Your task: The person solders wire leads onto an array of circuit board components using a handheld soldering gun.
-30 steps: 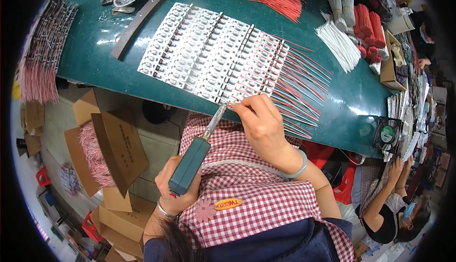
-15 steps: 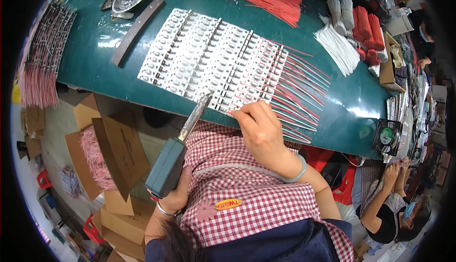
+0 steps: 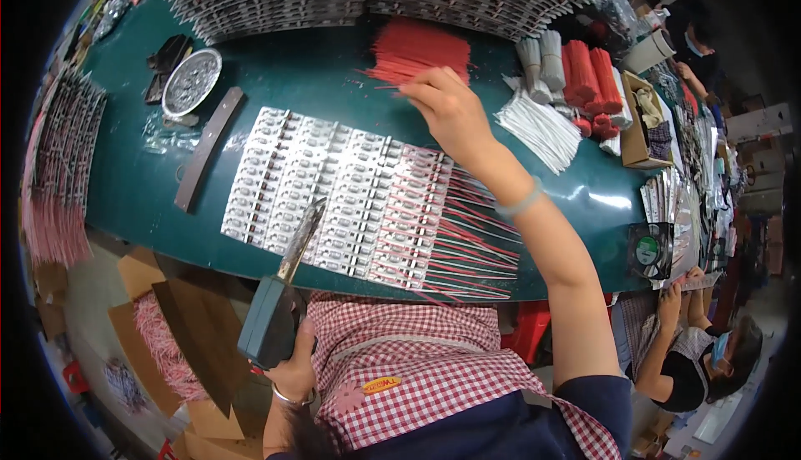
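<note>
My left hand (image 3: pixel 294 366) is wrapped round the handle of a dark green soldering iron (image 3: pixel 271 324). Its long metal tip points up over a panel of white circuit boards (image 3: pixel 304 172) on the table. My right hand (image 3: pixel 450 110) reaches across to the near edge of a loose pile of red wires (image 3: pixel 417 47). Thumb and fingers are pinched together there, with a thin red wire showing at the fingertips. Red and white wires (image 3: pixel 476 247) stick out from the right-hand columns of the panel.
On the green table (image 3: pixel 350 51), a bowl of silvery bits (image 3: pixel 193 83) and a dark bar (image 3: pixel 209 150) lie left. White wires (image 3: pixel 538 130), bundled red wires (image 3: pixel 590 76) and a small fan (image 3: pixel 649 250) are right. Stacked boards line the back. A co-worker (image 3: pixel 709 360) sits at right.
My right hand has gone from the panel's near edge to the red wire pile farther back. The view has shifted, while my left hand keeps holding the soldering iron over the panel.
</note>
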The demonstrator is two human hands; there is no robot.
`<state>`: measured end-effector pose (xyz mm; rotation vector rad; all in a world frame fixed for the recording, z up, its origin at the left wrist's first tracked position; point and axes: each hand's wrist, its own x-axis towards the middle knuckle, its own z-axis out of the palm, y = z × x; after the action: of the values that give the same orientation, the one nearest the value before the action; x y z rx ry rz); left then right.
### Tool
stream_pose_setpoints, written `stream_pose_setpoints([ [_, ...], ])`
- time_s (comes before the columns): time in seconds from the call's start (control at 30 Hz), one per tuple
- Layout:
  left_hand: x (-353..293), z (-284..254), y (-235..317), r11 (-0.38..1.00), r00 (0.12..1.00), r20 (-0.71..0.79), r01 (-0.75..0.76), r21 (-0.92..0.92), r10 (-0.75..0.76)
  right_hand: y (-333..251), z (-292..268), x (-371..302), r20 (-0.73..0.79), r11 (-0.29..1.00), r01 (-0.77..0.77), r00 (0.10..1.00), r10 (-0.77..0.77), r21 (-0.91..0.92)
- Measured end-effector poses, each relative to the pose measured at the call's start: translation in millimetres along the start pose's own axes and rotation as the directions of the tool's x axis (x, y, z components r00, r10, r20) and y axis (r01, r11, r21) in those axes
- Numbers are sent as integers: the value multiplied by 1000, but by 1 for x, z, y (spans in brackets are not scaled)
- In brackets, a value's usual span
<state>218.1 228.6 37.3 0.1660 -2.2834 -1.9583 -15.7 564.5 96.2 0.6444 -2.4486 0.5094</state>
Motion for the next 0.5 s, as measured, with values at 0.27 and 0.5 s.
stream_pose_setpoints([
  [0.27, 16, 6, 36, 944, 944, -62, 319, -89, -325, 40, -63, -58, -40, 810, -327, 935, 353, -487],
  [0.5, 35, 14, 43, 943, 945, -43, 321, -87, -325, 58, -66, -93, -84, 766, -403, 904, 420, -501],
])
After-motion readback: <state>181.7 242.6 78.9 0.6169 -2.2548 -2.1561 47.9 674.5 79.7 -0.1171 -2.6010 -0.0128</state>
